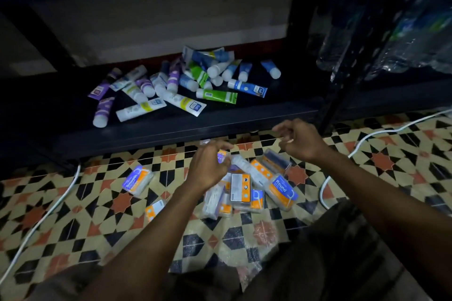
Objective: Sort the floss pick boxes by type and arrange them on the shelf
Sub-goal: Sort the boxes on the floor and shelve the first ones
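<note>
- Your left hand [208, 168] reaches over the heap of floss pick boxes [254, 178]. Its fingers are bent down over a small purple-and-orange box [223, 156] at the heap's far side. Blur hides whether they really grip it, so I cannot tell.
- Your right hand [299, 140] hangs above the heap's far right side, near the front edge of the shelf [195, 127]. Its fingers are loosely curled and hold nothing.
- The heap lies on the patterned tiled floor [97, 222], just in front of the shelf's lowest board and between your two forearms. The boxes are jumbled and overlap at odd angles.
- A box marked "Round" [283, 190] lies label up at the heap's right edge.
- A box with its white back label [241, 188] facing up sits in the middle of the heap.
- A box marked "Smooth" [137, 179] lies alone on the floor, well apart to the left of the heap.
- A small orange box [155, 209] lies just beside your left forearm.
- On the lowest board, loose tubes [171, 88] in purple, blue, green and white are scattered across its middle.
- A white cable [49, 212] runs over the floor on the left, and a second cable [367, 139] curves on the right.
- Wrapped clear bottles [391, 32] stand on the neighbouring rack at the upper right.
</note>
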